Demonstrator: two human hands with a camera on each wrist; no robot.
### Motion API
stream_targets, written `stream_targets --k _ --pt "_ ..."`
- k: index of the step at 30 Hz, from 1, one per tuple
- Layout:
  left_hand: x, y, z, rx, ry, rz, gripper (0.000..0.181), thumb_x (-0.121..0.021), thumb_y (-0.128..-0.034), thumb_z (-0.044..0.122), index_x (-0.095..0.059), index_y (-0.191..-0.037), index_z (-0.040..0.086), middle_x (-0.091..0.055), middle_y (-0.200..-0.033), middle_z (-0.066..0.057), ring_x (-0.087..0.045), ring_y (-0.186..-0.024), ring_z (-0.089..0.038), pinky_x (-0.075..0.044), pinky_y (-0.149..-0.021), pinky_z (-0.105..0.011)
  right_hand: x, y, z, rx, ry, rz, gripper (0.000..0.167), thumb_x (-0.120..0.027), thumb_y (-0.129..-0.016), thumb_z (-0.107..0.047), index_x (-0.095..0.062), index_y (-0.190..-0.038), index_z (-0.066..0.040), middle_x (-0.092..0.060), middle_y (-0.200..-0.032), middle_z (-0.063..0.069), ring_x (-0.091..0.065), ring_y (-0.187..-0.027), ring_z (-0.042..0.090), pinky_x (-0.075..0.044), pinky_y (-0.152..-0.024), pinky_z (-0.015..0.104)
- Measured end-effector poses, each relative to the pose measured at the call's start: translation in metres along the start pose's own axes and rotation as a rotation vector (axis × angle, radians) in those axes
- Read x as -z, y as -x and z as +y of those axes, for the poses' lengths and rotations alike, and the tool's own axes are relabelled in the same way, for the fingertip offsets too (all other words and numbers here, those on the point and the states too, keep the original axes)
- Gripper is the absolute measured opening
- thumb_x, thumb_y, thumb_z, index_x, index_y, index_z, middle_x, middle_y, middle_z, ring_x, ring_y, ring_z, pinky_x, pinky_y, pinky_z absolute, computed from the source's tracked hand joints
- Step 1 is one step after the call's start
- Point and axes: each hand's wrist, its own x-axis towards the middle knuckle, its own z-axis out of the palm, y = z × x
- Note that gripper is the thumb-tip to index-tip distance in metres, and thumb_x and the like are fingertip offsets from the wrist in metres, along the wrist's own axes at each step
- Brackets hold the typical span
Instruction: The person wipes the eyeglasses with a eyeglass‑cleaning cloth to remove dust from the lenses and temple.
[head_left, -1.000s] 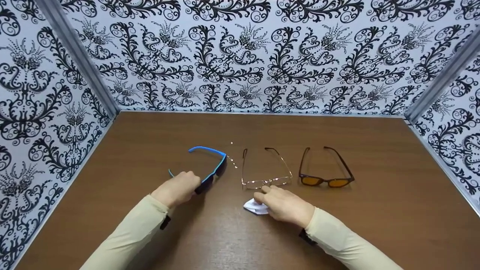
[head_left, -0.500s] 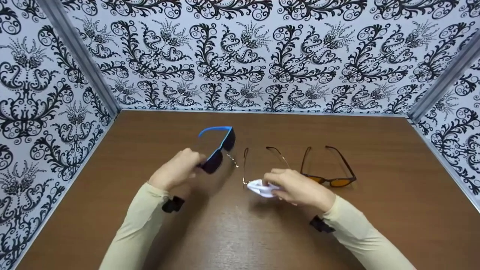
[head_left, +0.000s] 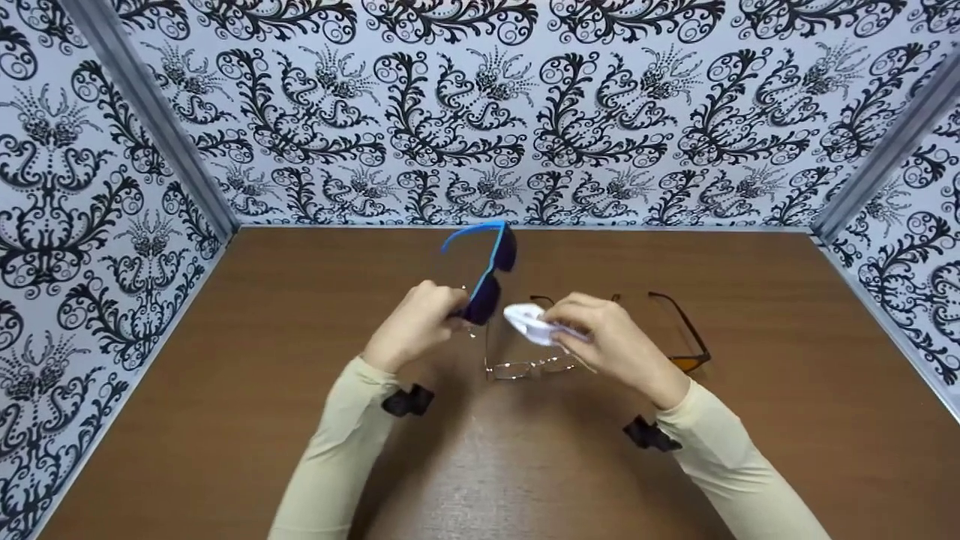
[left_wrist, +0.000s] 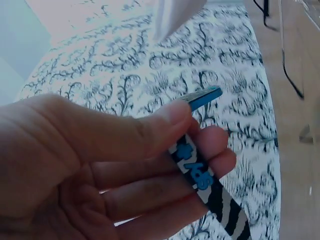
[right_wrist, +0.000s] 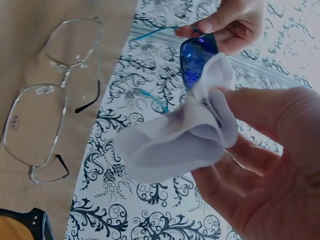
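In the head view my left hand [head_left: 415, 324] holds blue-framed sunglasses [head_left: 485, 298] with dark lenses above the table. Seen by the left wrist camera, the thumb and fingers of the left hand [left_wrist: 135, 160] pinch them near a zebra-patterned temple [left_wrist: 210, 187]. A folded white cloth [head_left: 529, 325] is pinched in my right hand [head_left: 615, 346], just right of the sunglasses. From the right wrist, the bunched cloth [right_wrist: 175, 140] overlaps part of a blue lens [right_wrist: 196, 59]; whether they touch I cannot tell.
Thin metal-framed glasses [head_left: 512, 370] lie on the brown table [head_left: 480, 480] below the hands. Dark-framed glasses with orange lenses [head_left: 686, 363] lie to their right, partly behind the right hand. Patterned walls [head_left: 480, 112] stand behind and at the sides.
My left hand has lifted the sunglasses off the table and carried them right and away from me. My right hand has raised the cloth from the table toward them.
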Motion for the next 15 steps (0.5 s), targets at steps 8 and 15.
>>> stream_targets --k 8,15 --pt "-0.016 -0.017 0.024 -0.03 0.048 0.005 0.01 -0.078 -0.0779 0.004 -0.068 -0.076 0.003 -0.069 -0.072 -0.005 -0.065 -0.065 -0.022 -0.052 -0.064 -0.038 -0.001 -0.007 0.002 -0.045 0.033 0.185 0.046 -0.073 -0.08 0.006 -0.057 -0.123 0.005 -0.062 -0.1 0.014 -0.063 -0.076 0.017 -0.054 -0.064 0.024" --pt "-0.026 -0.032 0.042 -0.025 0.09 -0.004 0.008 -0.077 -0.0797 0.006 -0.07 -0.081 0.003 -0.069 -0.074 -0.006 -0.064 -0.063 -0.02 -0.052 -0.059 -0.036 -0.009 -0.003 0.002 0.019 0.085 0.321 0.036 -0.074 -0.081 0.004 -0.066 -0.116 0.0 -0.061 -0.11 0.012 -0.064 -0.081 0.02 -0.056 -0.067 0.026"
